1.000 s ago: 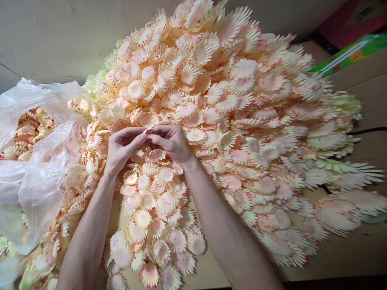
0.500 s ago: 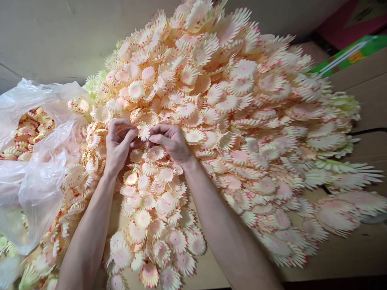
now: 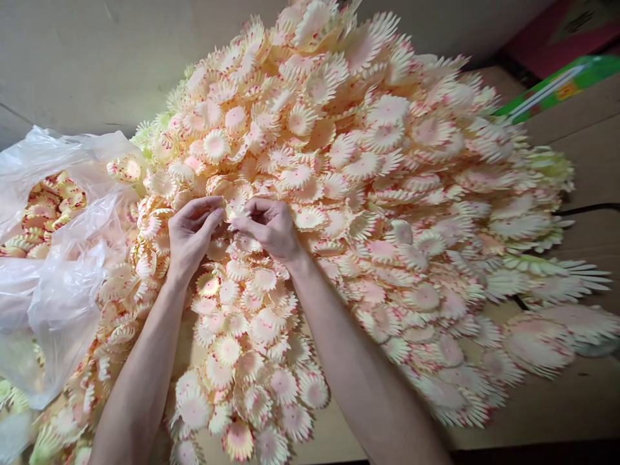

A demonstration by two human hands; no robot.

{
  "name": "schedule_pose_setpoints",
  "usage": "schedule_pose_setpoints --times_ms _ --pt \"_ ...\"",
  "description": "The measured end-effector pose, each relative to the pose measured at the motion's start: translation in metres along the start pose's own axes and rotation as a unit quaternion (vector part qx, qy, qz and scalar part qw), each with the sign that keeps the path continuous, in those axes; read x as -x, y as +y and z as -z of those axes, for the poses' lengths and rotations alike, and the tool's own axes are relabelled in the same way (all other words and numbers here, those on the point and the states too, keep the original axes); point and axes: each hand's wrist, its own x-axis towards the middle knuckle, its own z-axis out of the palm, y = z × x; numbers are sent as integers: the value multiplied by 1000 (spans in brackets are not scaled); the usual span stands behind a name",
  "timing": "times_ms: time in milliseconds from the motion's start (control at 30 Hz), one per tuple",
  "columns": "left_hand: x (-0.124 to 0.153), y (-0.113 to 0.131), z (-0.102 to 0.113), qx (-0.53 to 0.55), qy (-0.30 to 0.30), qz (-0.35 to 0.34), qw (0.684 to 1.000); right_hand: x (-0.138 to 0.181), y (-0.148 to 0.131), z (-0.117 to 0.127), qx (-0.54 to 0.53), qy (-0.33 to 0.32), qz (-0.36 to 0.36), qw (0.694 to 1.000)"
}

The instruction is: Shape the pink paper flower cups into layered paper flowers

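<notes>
Between my two hands, a pale fabric-like flower piece (image 3: 233, 212) with a fringed edge is pinched, mostly covered by the fingers. My left hand (image 3: 192, 234) is closed on its left side, thumb against the index finger. From the right, my right hand (image 3: 272, 229) closes on it with thumb and bent fingers. Below the hands lies a narrow heap of similar cream flower pieces (image 3: 227, 352) with pink centres. A much larger pile of them (image 3: 387, 168) rises behind and to the right.
A clear plastic bag (image 3: 68, 284) at the left holds more curled, red-edged flower pieces (image 3: 53, 203). Brown cardboard (image 3: 571, 394) lies under the pile. A green printed packet (image 3: 557, 87) rests at the back right, and a grey wall (image 3: 87, 58) stands behind.
My hands have drawn slightly closer together, and the fingers now cover more of the flower piece. The piles and the bag stay as they were.
</notes>
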Motion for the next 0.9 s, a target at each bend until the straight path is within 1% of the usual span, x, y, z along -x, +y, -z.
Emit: schedule_pose_setpoints --times_ms 167,233,333,433,467,533,633,733,900 --pt "0 -1 -3 -22 10 0 1000 1 -1 5 -13 -40 18 999" --pt "0 0 -4 -25 12 -2 1000 1 -2 5 -32 -52 5 998" --pt "0 -2 -6 -16 14 13 1000 1 -2 6 -89 -77 -22 993" --pt "-2 -6 -4 23 49 19 998 3 -1 8 -164 -104 -40 980" --pt "-3 -7 -2 36 69 11 997 4 0 9 -177 -112 -47 977" --pt "-5 -9 0 30 77 -1 997 5 0 11 -176 -115 -58 976" --pt "-5 -6 2 -1 48 -5 999 5 -2 12 -162 -97 -46 981" --pt "-3 -1 1 -8 34 -13 999 5 -7 9 -161 -77 -30 983" --pt "-2 2 1 8 3 -18 1000 4 -10 3 -90 -91 -60 990"
